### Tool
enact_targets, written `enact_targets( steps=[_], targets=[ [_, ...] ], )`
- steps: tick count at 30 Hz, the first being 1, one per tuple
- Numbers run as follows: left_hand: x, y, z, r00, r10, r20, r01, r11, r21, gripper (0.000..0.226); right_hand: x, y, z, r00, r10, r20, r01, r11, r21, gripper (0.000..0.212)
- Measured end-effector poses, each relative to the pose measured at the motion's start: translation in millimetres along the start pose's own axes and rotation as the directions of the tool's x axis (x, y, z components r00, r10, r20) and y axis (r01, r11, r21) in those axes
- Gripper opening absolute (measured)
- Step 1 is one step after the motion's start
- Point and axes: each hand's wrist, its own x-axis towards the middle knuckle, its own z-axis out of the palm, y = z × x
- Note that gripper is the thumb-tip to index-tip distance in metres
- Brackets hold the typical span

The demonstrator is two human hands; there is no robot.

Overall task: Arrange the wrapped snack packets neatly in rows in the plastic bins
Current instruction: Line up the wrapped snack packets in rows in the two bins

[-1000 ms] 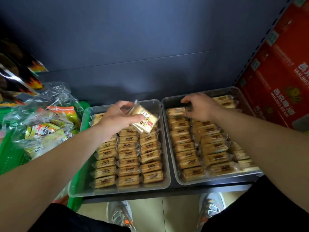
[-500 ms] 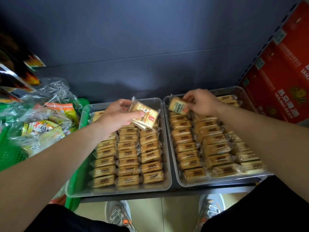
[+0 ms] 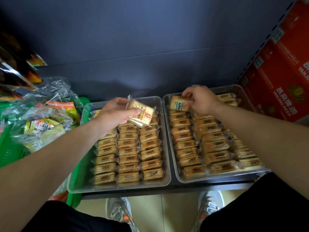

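Two clear plastic bins stand side by side on a dark shelf. The left bin [image 3: 80,185] holds three rows of wrapped yellow snack packets [image 3: 127,163]. The right bin [image 3: 173,158] holds more rows [image 3: 185,144], looser toward its right side. My left hand [image 3: 115,113] grips a small stack of packets [image 3: 142,114] above the far end of the left bin. My right hand [image 3: 200,99] pinches one packet [image 3: 178,104], tilted up at the far left corner of the right bin.
A green basket [image 3: 10,151] at the left holds clear bags of other snacks [image 3: 41,126]. Red cartons [image 3: 280,77] stand to the right of the bins. A dark back wall rises behind. My shoes [image 3: 120,213] and the floor show below the shelf edge.
My right hand has picked a packet out of the far left of the right bin and raised it. My left hand keeps its stack almost in place.
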Motion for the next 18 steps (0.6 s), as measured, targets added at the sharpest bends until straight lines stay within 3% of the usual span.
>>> enact_targets(
  steps=[4, 12, 14, 18],
  targets=[
    [2.2, -5.6, -1.6, 1.0, 0.002, -0.003, -0.002, 1.0, 0.014, 0.056, 2.1, -8.6, 21.8, 0.997, -0.071, -0.028, 0.064, 0.978, -0.197, 0.032],
    [5.8, -11.2, -5.4, 1.0, -0.003, 0.008, 0.003, 0.999, 0.045, 0.06, 6.1, -2.8, 29.7, 0.987, -0.153, -0.048, 0.118, 0.894, -0.432, 0.014],
    [5.2, -10.0, -4.5, 1.0, -0.008, -0.004, 0.008, 0.998, 0.064, 0.053, 6.9, -2.5, 27.6, 0.988, -0.151, -0.01, 0.133, 0.893, -0.43, 0.014],
    [-1.1, -5.4, -4.1, 1.0, 0.004, -0.001, -0.003, 0.997, 0.077, 0.029, 1.6, -8.8, 7.7, 0.998, -0.068, 0.0, 0.066, 0.965, -0.255, 0.013]
  ],
)
